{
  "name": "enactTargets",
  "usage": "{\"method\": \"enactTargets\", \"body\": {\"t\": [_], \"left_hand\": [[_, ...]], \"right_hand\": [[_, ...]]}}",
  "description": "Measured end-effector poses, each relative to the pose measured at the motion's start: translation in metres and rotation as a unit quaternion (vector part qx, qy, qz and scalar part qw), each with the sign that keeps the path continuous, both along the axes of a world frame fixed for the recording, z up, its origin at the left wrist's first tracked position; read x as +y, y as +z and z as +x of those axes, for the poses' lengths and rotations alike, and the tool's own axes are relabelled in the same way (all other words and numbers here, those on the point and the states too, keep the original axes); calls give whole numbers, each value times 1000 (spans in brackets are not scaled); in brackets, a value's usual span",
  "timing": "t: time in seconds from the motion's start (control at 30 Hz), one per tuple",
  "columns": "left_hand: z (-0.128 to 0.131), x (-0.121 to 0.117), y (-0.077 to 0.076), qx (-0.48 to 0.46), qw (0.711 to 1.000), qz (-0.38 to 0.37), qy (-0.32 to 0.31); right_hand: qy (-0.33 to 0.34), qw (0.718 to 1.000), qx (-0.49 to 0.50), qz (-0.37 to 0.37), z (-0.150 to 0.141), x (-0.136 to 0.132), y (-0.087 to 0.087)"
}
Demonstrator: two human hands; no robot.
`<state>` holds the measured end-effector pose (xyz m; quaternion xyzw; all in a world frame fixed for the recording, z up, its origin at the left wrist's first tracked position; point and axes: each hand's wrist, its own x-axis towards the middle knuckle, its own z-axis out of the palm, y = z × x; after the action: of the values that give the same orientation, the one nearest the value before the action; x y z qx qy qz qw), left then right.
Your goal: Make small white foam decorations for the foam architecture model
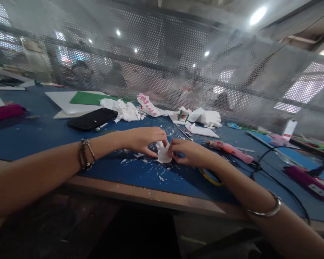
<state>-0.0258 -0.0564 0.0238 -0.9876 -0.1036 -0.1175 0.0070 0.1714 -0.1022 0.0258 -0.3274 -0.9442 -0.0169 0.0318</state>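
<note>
A small white paper-like piece [164, 154] with a ragged edge stands on the blue tabletop, between my two hands. My left hand [147, 139] grips its left and upper side with bent fingers and thumb. From the right, my right hand [188, 151] pinches the same piece; some fingertips are hidden behind it. Small white scraps [161, 178] lie scattered around both hands. Just behind my right hand lie what look like tweezers [184, 132]. Under my right forearm a yellow-edged roll of tape [211, 178] partly shows.
A black phone [92, 119], torn white paper [124, 109] and a green sheet [90, 98] lie left. To the right are a pink hot glue gun [232, 151], its black cable [284, 185] and a magenta power strip [309, 183]. A perforated metal screen [151, 46] stands behind.
</note>
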Motion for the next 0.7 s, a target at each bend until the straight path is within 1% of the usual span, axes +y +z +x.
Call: {"method": "enactTargets", "body": {"t": [0.1, 0.27, 0.4, 0.57, 0.7], "left_hand": [[2, -10, 0, 19, 999, -27, -12], [6, -18, -3, 41, 999, -21, 17], [10, -16, -7, 19, 999, -36, 33], [13, -13, -13, -22, 994, -93, 45], [14, -13, -15, -36, 993, -92, 62]], "right_hand": [[1, 1000, 3, -15, 0, -1, 1], [10, 999, 14, -28, -1, -2, 3], [0, 999, 31, -24, -1, 1, 1], [-11, 999, 46, -23, -1, 4, -2], [-23, 998, 52, -22, -2, 6, -3]]}}
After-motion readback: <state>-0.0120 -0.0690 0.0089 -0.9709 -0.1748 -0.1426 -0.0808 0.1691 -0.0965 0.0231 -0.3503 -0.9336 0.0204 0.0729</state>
